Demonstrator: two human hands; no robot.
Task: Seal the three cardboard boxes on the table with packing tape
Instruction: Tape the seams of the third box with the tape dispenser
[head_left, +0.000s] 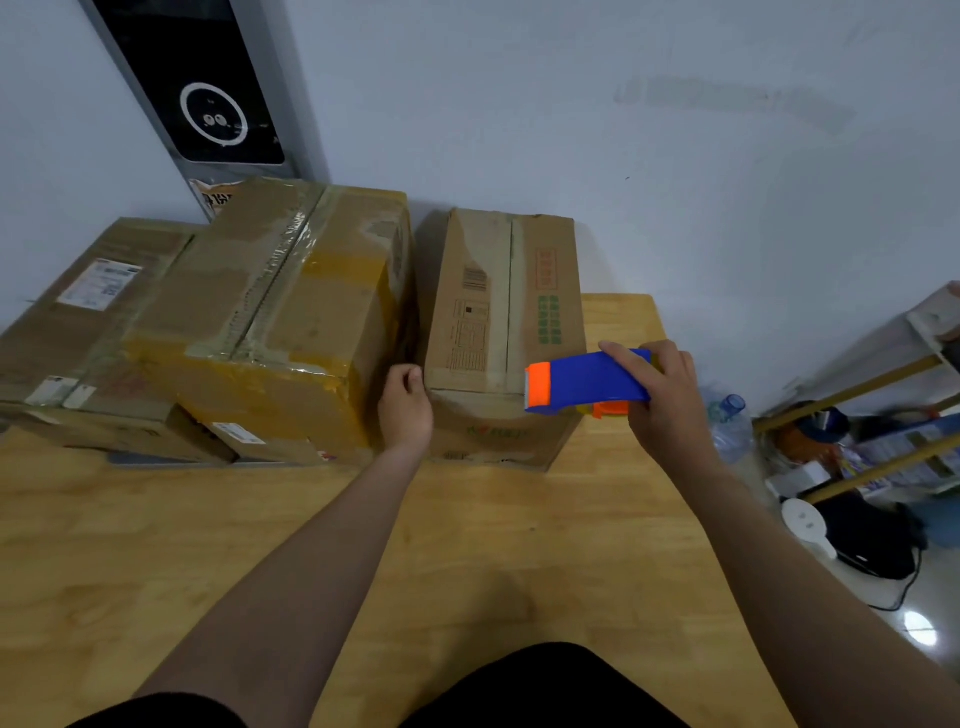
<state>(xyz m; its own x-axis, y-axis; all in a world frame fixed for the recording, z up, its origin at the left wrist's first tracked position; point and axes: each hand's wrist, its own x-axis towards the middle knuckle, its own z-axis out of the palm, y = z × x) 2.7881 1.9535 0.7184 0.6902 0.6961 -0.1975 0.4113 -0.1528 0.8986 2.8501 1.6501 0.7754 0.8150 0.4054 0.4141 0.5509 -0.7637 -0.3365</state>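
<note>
Head view: three cardboard boxes stand in a row at the far edge of the wooden surface (291, 519), against the wall. The left box (78, 322) is flat, the middle box (270, 322) carries wrinkled old tape, and the right box (498, 312) shows an open centre seam between its top flaps. The right hand (660, 400) is closed around the blue-and-orange tape dispenser (587, 382), its orange nose at the near top edge of the right box, just right of the seam. The left hand (405, 405) is loosely curled, holding nothing, beside the box's near left corner. Judged from its look, the corrugated board is stiff yet light and likely to slide, so brace a side wall. The dispenser appears rigid; grip its body behind the cutter edge.
</note>
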